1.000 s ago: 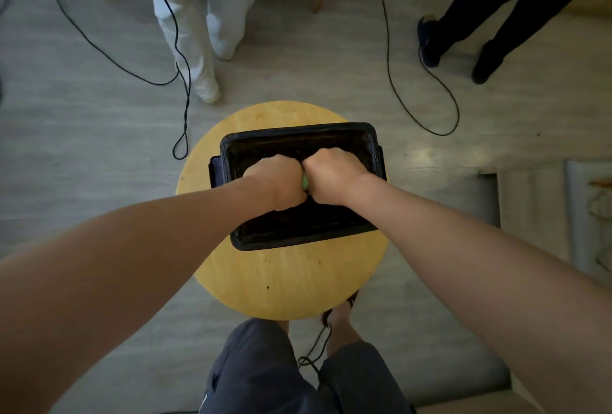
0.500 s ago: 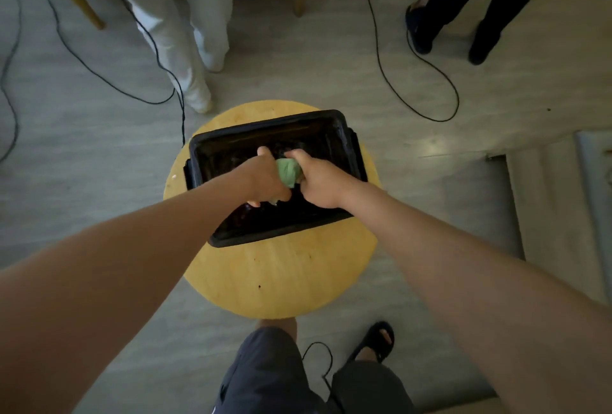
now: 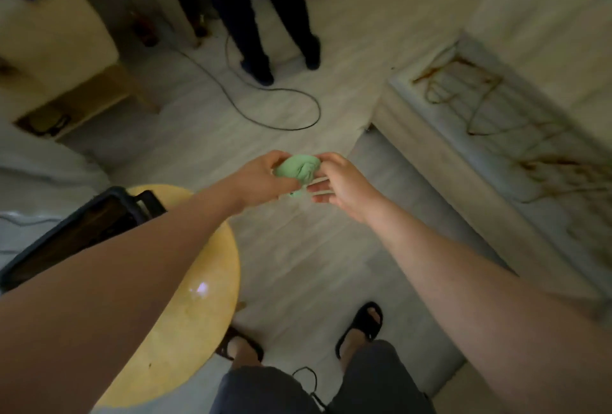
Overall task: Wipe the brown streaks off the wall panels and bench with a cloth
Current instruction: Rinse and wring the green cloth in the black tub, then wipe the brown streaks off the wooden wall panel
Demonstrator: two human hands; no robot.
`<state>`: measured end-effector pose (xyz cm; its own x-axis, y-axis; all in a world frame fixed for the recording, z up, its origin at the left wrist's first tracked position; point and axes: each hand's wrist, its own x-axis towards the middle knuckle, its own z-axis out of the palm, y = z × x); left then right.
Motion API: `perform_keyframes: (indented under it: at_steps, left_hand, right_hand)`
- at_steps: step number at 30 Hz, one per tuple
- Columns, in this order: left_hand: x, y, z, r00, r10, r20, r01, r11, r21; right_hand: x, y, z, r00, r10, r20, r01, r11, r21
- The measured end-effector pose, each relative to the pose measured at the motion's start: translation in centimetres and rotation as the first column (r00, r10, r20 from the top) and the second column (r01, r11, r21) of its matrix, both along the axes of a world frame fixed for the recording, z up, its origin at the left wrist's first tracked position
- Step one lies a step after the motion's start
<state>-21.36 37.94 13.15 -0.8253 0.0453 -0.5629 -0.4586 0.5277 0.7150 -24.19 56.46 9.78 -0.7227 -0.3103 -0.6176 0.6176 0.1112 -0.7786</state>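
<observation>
Currently, I read both hands raised in front of the body, above the floor [image 3: 298, 264], with the green cloth [image 3: 298, 168] bunched into a ball between them. The left hand [image 3: 261, 178] grips the cloth from the left, its fingers curled round the bundle. The right hand [image 3: 344, 185] pinches the cloth's right side between thumb and forefinger; its remaining fingers [image 3: 318, 189] lie nearly straight beneath the bundle. The cloth touches neither surface: it hangs between the far right edge of the round worktop [image 3: 205, 297] and the near left corner of the bench [image 3: 430, 155].

Bench condition: brown streaks [image 3: 480, 109] loop and cross along its top, from the far left corner toward the right end, where they thicken. The view is blurred there, so I cannot resolve finer detail. A pale wall panel [image 3: 546, 16] rises behind the bench; I cannot tell its condition.

A black tub [image 3: 66, 228] sits on the left part of the round worktop, partly hidden by the left forearm. On the floor beyond the hands, a dark cable [image 3: 281, 105] curves in a loop near a standing person's dark trouser legs [image 3: 265, 16]. Two black sandals [image 3: 362, 324] show at the lower edge.
</observation>
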Motion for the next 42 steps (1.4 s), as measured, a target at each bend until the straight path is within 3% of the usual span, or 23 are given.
perform_keyframes:
  at_steps: [8, 14, 18, 23, 25, 28, 32, 34, 37, 40, 42]
  left_hand:
    - [-9.7, 30.2, 6.1, 0.984, -0.118, -0.134, 0.131, 0.987, 0.097]
    - [-12.7, 45.8, 9.6, 0.927, -0.233, -0.294, 0.276, 0.955, 0.111]
    - [-15.0, 52.4, 10.7, 0.945, -0.248, -0.213, 0.303, 0.908, 0.288]
    - [-19.1, 55.8, 11.5, 0.970, -0.218, -0.111, 0.245, 0.844, 0.476]
    - [-21.6, 56.0, 11.9, 0.961, -0.241, -0.134, 0.275, 0.844, 0.460]
    - [-27.7, 54.8, 13.1, 0.858, -0.416, -0.302, 0.484, 0.850, 0.206]
    - [-36.7, 52.1, 15.9, 0.643, -0.677, -0.359, 0.711, 0.702, -0.051]
    - [-41.7, 50.6, 17.2, 0.672, -0.672, -0.310, 0.712, 0.701, 0.024]
    - [-48.4, 49.3, 18.6, 0.813, -0.568, -0.130, 0.575, 0.748, 0.330]
    - [-53.7, 49.0, 18.9, 0.793, -0.602, -0.096, 0.567, 0.670, 0.480]
    - [-56.1, 49.0, 18.9, 0.765, -0.628, -0.140, 0.609, 0.637, 0.472]
  right_hand:
    - [-3.2, 28.6, 6.2, 0.905, -0.412, -0.108, 0.411, 0.911, -0.037]
    - [-2.5, 41.8, 8.7, 0.761, -0.597, -0.253, 0.616, 0.787, -0.005]
    - [-2.3, 47.7, 10.2, 0.683, -0.630, -0.369, 0.688, 0.725, 0.036]
    - [-5.6, 50.7, 11.6, 0.651, -0.636, -0.414, 0.713, 0.700, 0.045]
    - [-8.1, 51.0, 12.0, 0.650, -0.617, -0.443, 0.710, 0.701, 0.065]
    - [-14.0, 50.2, 13.4, 0.658, -0.581, -0.479, 0.701, 0.705, 0.107]
    - [-22.4, 49.4, 15.8, 0.609, -0.637, -0.472, 0.761, 0.638, 0.120]
    - [-26.2, 48.5, 16.9, 0.637, -0.669, -0.383, 0.752, 0.649, 0.118]
    - [-30.6, 47.3, 18.0, 0.737, -0.657, -0.160, 0.667, 0.745, 0.009]
    - [-34.4, 46.3, 18.8, 0.738, -0.659, -0.141, 0.650, 0.752, -0.113]
    - [-36.6, 46.2, 19.6, 0.664, -0.727, -0.174, 0.699, 0.687, -0.200]
